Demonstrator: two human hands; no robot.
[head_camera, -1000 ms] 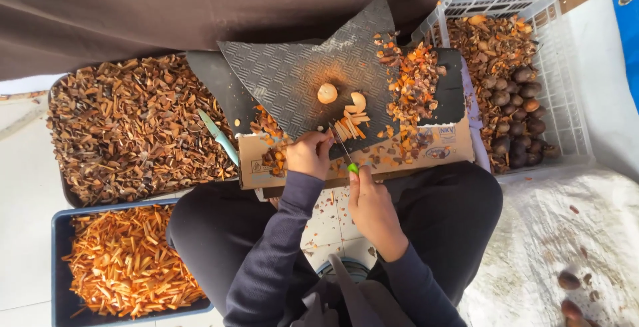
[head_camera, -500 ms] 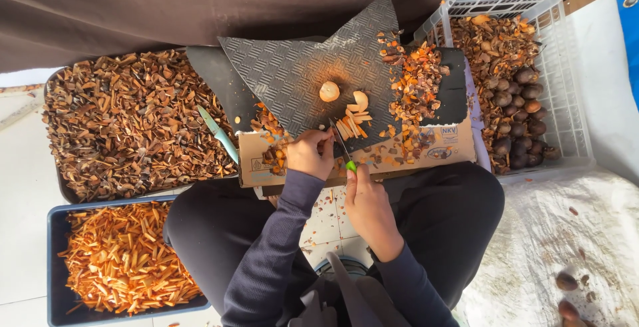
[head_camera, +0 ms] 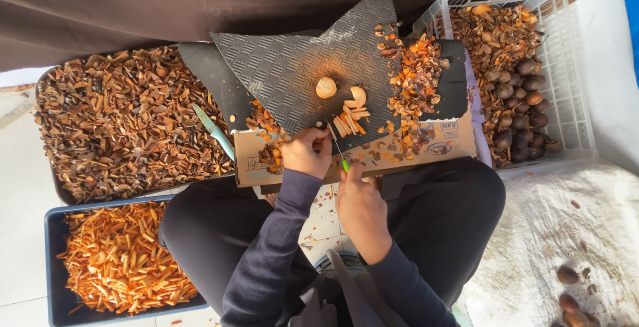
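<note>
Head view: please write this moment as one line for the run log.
left hand steadies piece on black textured mat | right hand holds green-handled knife | cut strips on mat | white crate beside

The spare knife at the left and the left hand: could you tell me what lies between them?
In the head view, a cardboard edge strewn with orange peel bits.

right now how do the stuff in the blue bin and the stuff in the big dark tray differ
The blue bin holds bright orange strips, thin and fairly even; the dark tray holds dull brown husk pieces, chunkier and irregular. The brown heap spreads wider and sits farther from the person than the orange one. Both are loose piles on the person's left.
</note>
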